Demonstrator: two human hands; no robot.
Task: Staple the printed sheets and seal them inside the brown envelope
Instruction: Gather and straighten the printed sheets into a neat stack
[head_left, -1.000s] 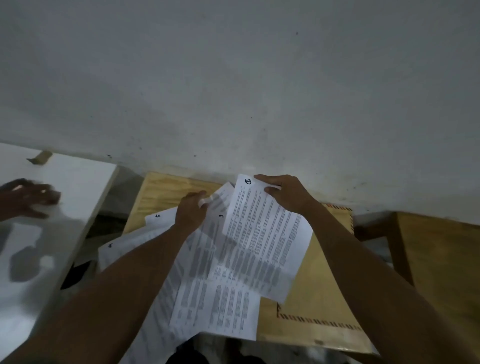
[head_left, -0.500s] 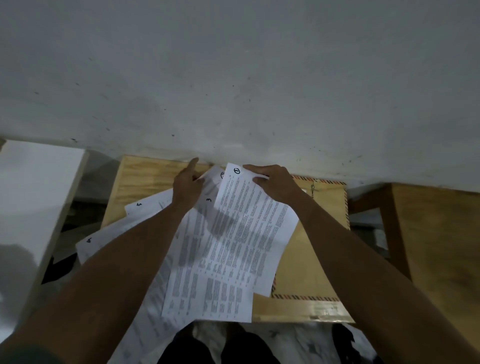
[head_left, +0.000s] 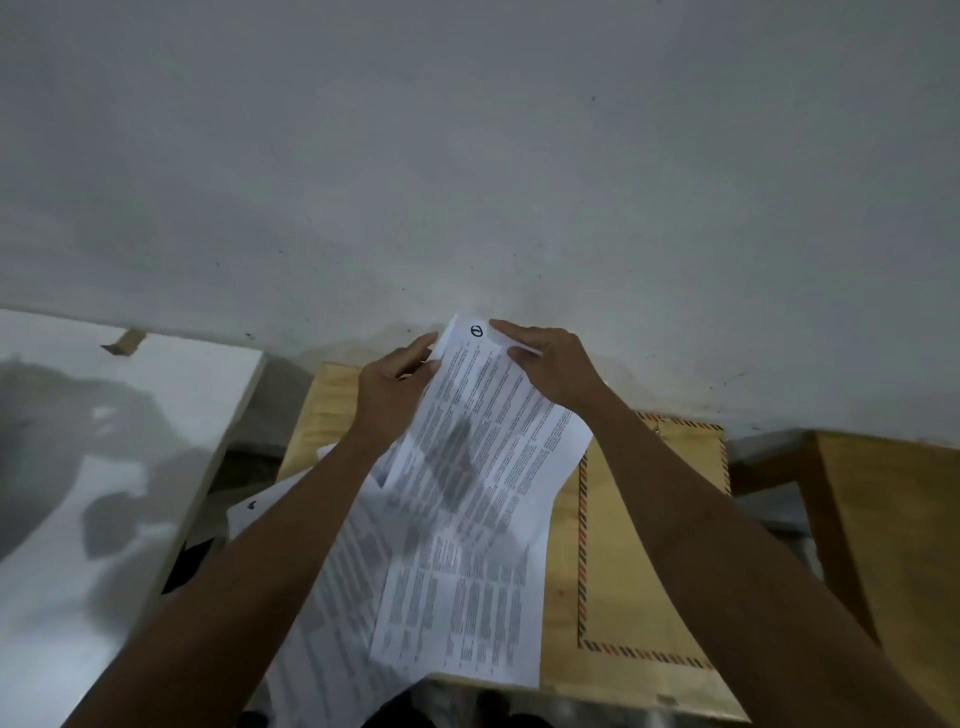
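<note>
Both hands hold printed sheets (head_left: 483, 457) raised above a small wooden table (head_left: 332, 395). My left hand (head_left: 395, 389) grips the sheets' top left edge; my right hand (head_left: 550, 364) pinches the top right corner by a circled number. A second printed sheet (head_left: 467, 597) hangs lower in the bundle. More sheets (head_left: 270, 499) lie fanned under my left forearm, one marked with a handwritten number. The brown envelope (head_left: 649, 545), edged with striped trim, lies flat on the table beneath my right forearm. No stapler shows.
A white board or table (head_left: 119, 467) stands at the left with a bit of tape (head_left: 124, 343) near its far edge. A second wooden piece of furniture (head_left: 893, 519) sits at the right. A grey wall (head_left: 467, 182) rises straight behind.
Both hands have lifted the top sheets up and toward the wall, bringing them closer together. The view has shifted, so the white surface at the left shows more.
</note>
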